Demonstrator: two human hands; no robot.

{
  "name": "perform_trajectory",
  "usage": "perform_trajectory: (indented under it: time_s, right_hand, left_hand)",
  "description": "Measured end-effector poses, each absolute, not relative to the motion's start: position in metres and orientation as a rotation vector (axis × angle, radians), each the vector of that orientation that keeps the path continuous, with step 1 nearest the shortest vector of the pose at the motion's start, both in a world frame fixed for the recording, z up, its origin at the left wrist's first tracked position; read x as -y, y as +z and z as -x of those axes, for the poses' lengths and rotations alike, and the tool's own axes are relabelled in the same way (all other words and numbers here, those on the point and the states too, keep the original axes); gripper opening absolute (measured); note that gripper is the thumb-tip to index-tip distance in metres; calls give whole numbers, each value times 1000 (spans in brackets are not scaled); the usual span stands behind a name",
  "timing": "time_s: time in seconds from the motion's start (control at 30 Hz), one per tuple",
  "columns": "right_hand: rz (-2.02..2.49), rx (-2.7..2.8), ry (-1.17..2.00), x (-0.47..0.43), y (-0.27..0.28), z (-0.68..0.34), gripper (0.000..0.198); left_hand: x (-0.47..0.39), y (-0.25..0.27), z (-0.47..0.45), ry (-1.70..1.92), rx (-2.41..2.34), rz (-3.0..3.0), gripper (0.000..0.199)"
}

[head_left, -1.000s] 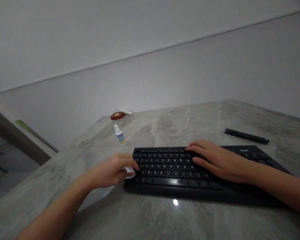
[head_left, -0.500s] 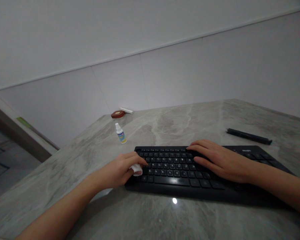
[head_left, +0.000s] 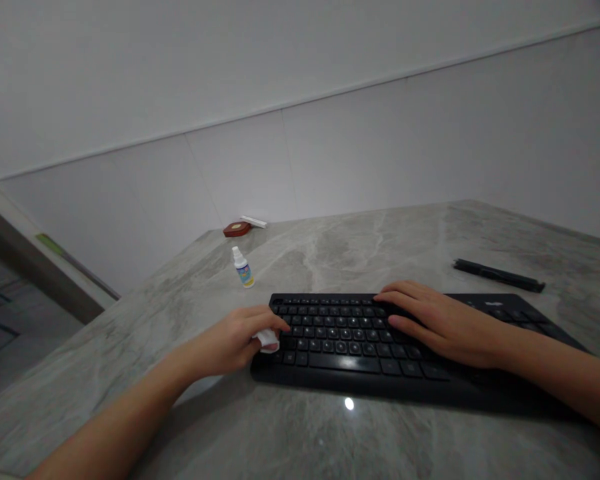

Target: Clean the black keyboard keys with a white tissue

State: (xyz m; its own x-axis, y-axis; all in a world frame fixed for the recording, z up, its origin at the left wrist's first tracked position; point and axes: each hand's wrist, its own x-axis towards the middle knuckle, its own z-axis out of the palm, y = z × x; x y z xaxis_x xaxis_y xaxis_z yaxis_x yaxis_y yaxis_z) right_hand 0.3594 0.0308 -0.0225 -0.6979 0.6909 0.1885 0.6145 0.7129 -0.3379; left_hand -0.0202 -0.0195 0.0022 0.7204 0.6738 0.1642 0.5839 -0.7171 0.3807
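Observation:
A black keyboard (head_left: 347, 362) lies on the grey marbled table, its keys facing up. At its left end, my left hand (head_left: 243, 337) is closed on a crumpled white tissue (head_left: 269, 340), which sits over the leftmost keys. My right hand (head_left: 437, 323) rests flat across the right part of the keyboard, fingers stretched out and pointing left, covering several keys. Only part of the tissue shows below the left fingers.
A small white spray bottle (head_left: 243, 268) with a coloured label stands behind the keyboard's left corner. Further back are a reddish-brown case (head_left: 237, 229) and a white flat object (head_left: 254, 222) by the wall. A black stick-like object (head_left: 499, 275) lies behind the keyboard at right.
My left hand, with the tissue, has shifted slightly left along the keyboard's left keys. The right hand stays in place on the keyboard.

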Motion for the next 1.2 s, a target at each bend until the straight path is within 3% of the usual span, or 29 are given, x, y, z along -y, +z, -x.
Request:
perform_trajectory:
  time_s: [0.17, 0.37, 0.7, 1.0, 1.2]
  right_hand:
    - [1020, 2622, 360, -32, -22, -359, 48]
    - [1030, 2614, 380, -31, -22, -360, 50]
    - [1024, 2607, 359, -31, -23, -358, 51]
    - [1016, 2609, 356, -31, -22, -359, 51]
    - [1018, 2599, 346, -32, -26, -361, 50]
  left_hand:
    - [19, -1, 8, 495, -947, -2633, 36]
    - [21, 18, 25, 286, -1097, -2548, 26]
    - [17, 4, 12, 481, -902, -2636, 41]
    - [21, 22, 16, 322, -1005, -2591, 38]
    - [16, 8, 15, 493, -832, -2666, 41]
